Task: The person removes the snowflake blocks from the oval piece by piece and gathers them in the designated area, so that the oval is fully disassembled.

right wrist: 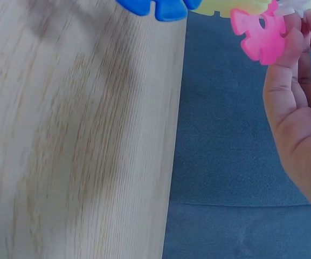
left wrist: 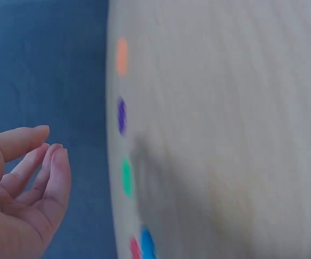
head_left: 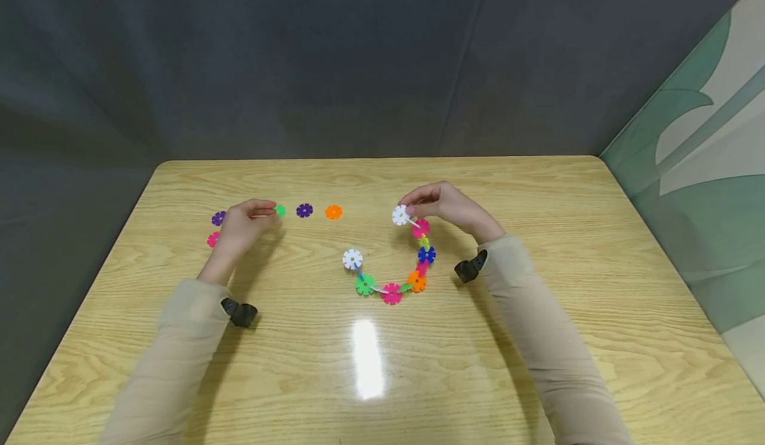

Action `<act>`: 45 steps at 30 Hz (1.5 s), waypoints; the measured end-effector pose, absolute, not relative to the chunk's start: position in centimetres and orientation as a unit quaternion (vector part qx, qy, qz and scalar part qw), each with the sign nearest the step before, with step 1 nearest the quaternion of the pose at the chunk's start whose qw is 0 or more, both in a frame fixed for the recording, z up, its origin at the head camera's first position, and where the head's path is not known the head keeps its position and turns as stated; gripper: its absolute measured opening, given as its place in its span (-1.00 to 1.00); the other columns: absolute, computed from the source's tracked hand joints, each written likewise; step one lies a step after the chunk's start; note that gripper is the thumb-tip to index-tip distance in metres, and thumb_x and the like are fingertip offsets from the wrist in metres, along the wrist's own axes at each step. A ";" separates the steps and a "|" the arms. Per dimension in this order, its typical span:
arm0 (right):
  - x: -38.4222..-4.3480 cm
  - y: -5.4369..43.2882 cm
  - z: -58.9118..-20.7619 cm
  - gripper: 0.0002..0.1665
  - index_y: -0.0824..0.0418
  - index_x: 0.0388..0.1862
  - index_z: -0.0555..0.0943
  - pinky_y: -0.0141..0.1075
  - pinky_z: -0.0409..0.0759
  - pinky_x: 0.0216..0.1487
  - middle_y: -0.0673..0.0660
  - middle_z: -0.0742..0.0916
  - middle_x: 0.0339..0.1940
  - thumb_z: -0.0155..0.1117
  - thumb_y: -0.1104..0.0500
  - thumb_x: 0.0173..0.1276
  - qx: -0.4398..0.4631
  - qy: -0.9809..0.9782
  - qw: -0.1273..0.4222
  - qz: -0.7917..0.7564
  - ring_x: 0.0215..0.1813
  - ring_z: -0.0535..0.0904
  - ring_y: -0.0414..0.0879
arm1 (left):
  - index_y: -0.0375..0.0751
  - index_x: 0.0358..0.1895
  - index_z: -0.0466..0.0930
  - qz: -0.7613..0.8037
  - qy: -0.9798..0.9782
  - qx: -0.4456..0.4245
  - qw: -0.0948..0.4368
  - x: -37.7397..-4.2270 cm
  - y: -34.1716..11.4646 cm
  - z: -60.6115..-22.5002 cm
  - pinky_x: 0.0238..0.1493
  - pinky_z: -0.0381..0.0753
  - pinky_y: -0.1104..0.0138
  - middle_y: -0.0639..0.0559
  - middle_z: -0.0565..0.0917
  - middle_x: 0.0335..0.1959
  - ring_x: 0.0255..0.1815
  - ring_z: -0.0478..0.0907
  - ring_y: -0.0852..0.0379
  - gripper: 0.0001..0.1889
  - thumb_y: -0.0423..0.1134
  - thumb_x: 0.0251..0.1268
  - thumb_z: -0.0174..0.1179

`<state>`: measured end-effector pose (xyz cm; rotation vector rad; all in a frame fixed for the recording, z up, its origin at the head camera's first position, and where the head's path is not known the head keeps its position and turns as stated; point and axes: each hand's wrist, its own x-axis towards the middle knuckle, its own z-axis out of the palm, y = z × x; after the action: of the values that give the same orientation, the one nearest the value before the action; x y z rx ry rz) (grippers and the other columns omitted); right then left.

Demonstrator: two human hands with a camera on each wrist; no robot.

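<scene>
A chain of interlocked notched plastic discs curves across the table, in white, green, pink, orange, blue and yellow. My right hand (head_left: 445, 207) pinches the white snowflake disc (head_left: 400, 215) at its upper end, lifted off the table. Linked just below it are a pink disc (right wrist: 260, 35) and a blue disc (right wrist: 163, 8). The chain's other end is a white disc (head_left: 352, 259) joined to a green disc (head_left: 365, 285). My left hand (head_left: 242, 222) hovers near a loose green disc (head_left: 280, 211). In the left wrist view its fingers are loosely bent with nothing between them.
Loose discs lie towards the table's back: purple (head_left: 304, 210), orange (head_left: 333, 212), another purple (head_left: 218, 218) and pink (head_left: 213, 239). A blue disc (left wrist: 147, 244) shows in the left wrist view. Dark cloth (head_left: 358, 66) hangs behind the wooden table (head_left: 299, 365).
</scene>
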<state>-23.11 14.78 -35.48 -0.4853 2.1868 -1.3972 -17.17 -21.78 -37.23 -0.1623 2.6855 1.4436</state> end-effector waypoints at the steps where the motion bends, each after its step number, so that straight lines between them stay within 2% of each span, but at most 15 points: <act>1: -23.1 14.7 -35.5 -0.66 0.32 0.05 0.60 -0.35 0.55 0.04 -0.13 0.72 -0.20 0.22 0.18 0.37 -0.179 0.802 0.248 -0.513 -0.13 0.60 -0.20 | -0.40 0.24 0.42 0.477 0.877 -0.044 0.046 -17.3 -21.2 -37.0 -0.10 0.48 0.52 -0.36 0.55 0.14 0.11 0.49 -0.11 -0.57 -0.25 0.39 0.08; 7: -23.0 14.2 -35.4 -0.71 0.31 -0.01 0.61 -0.37 0.57 -0.02 -0.14 0.72 -0.29 0.23 0.18 0.35 -0.173 0.803 0.245 -0.515 -0.20 0.60 -0.22 | -0.38 0.24 0.43 0.521 0.851 0.001 0.069 -17.8 -17.3 -36.3 0.05 0.59 0.28 -0.32 0.55 0.14 0.06 0.53 -0.10 -0.58 -0.23 0.40 0.09; 13: -23.0 13.8 -35.4 -0.74 0.31 -0.04 0.62 -0.38 0.58 -0.02 -0.16 0.72 -0.31 0.25 0.21 0.34 -0.170 0.803 0.242 -0.518 -0.21 0.61 -0.24 | -0.31 0.21 0.47 0.545 0.832 0.048 0.094 -17.7 -13.8 -35.9 0.13 0.59 0.07 -0.28 0.58 0.12 0.08 0.55 -0.12 -0.60 -0.22 0.38 0.13; 21: -23.0 13.4 -35.5 -0.71 0.34 -0.02 0.61 -0.37 0.61 -0.05 -0.13 0.72 -0.33 0.24 0.22 0.34 -0.172 0.801 0.248 -0.518 -0.25 0.63 -0.22 | -0.27 0.16 0.51 0.553 0.819 0.091 0.127 -17.4 -10.0 -35.7 0.08 0.63 0.13 -0.19 0.62 0.08 0.06 0.59 -0.07 -0.60 -0.17 0.33 0.19; 29: -22.9 13.0 -35.6 -0.76 0.31 -0.08 0.63 -0.34 0.60 -0.01 -0.12 0.74 -0.35 0.27 0.22 0.31 -0.174 0.790 0.256 -0.529 -0.23 0.63 -0.20 | -0.33 0.13 0.50 0.575 0.797 0.095 0.155 -17.4 -7.4 -36.0 0.07 0.65 0.06 -0.25 0.62 0.04 0.02 0.61 -0.16 -0.60 -0.21 0.29 0.24; 34: -22.8 13.1 -35.7 -0.74 0.32 -0.05 0.62 -0.34 0.60 0.00 -0.10 0.74 -0.30 0.26 0.23 0.32 -0.181 0.785 0.261 -0.532 -0.21 0.64 -0.21 | -0.36 0.12 0.51 0.575 0.799 0.086 0.150 -17.4 -7.0 -36.2 0.03 0.67 0.07 -0.29 0.62 0.01 -0.02 0.62 -0.22 -0.63 -0.26 0.31 0.20; 40: -22.9 13.8 -35.9 -0.63 0.36 0.11 0.53 -0.31 0.60 0.08 0.10 0.70 -0.07 0.19 0.24 0.37 -0.190 0.794 0.279 -0.505 -0.11 0.63 -0.20 | -0.30 0.14 0.51 0.571 0.804 0.063 0.150 -17.5 -7.5 -36.6 0.01 0.68 0.11 -0.27 0.62 0.01 -0.04 0.64 -0.19 -0.65 -0.28 0.32 0.19; 42: -23.0 14.1 -36.1 -0.60 0.37 0.15 0.51 -0.28 0.58 0.09 0.09 0.70 -0.09 0.17 0.24 0.37 -0.191 0.800 0.294 -0.487 -0.10 0.61 -0.19 | -0.29 0.16 0.50 0.577 0.801 0.055 0.150 -17.5 -7.8 -36.8 0.01 0.68 0.11 -0.28 0.61 0.02 -0.05 0.63 -0.22 -0.64 -0.30 0.32 0.19; 45: -23.2 14.2 -36.5 -0.61 0.37 0.12 0.52 -0.27 0.57 0.05 -0.01 0.71 -0.21 0.19 0.25 0.35 -0.191 0.798 0.315 -0.476 -0.16 0.60 -0.18 | -0.29 0.21 0.46 0.583 0.796 0.052 0.152 -17.5 -8.4 -36.9 0.02 0.68 0.11 -0.29 0.59 0.00 -0.06 0.63 -0.26 -0.61 -0.33 0.33 0.17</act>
<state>-23.20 14.22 -36.51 -0.5043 2.1026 -1.2545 -17.51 -8.38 -36.89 0.1500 2.2862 1.6735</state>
